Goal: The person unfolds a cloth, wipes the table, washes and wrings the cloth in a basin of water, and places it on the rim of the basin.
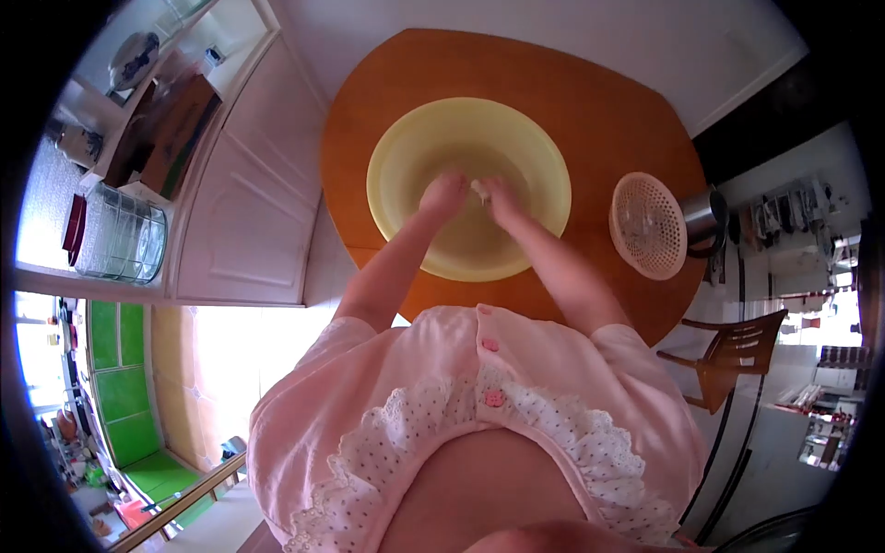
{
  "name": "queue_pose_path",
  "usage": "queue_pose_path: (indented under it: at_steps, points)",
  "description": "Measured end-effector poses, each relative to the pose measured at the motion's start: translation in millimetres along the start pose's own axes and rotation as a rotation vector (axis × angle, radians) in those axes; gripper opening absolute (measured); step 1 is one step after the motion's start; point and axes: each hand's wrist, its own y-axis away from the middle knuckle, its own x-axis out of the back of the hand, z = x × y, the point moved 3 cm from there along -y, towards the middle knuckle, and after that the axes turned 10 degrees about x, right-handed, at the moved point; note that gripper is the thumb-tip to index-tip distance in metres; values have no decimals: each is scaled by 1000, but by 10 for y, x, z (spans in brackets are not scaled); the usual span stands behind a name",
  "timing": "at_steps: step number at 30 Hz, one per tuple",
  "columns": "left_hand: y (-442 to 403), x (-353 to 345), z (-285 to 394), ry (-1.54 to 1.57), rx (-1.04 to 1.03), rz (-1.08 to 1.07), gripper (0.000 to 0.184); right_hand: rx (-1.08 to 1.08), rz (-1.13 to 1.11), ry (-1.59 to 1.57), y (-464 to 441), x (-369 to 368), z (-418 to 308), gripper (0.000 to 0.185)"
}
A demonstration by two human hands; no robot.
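A large pale yellow basin [472,112] stands on the wooden table, with what looks like cloudy liquid in its bottom. Both hands reach down into it, close together but apart. My left hand [446,194] is closed with the fingers curled under, and whatever they may hold is hidden. The fingers of my right hand [499,199] are closed on a small whitish lump [479,191], too small to name. It sits on the side facing my left hand.
On the brown table [599,101], a pink colander [619,230] stands right of the basin, beside a metal pot [708,221]. A wooden chair [737,355] is at the right. White cabinets [249,203] with a wire basket [120,235] stand left.
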Motion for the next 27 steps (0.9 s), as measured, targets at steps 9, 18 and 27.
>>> queue_pose_path:
  at_steps: [9,18,27]
  points:
    - [-163,-720,-530,-484,-264,-301,26,-111,-969,270,286,-643,230,32]
    - [144,-481,-214,-222,-207,-348,36,-67,-819,-17,264,-605,145,21]
    - [37,-143,46,297,9,-293,40,-272,127,-1031,-67,96,-172,18]
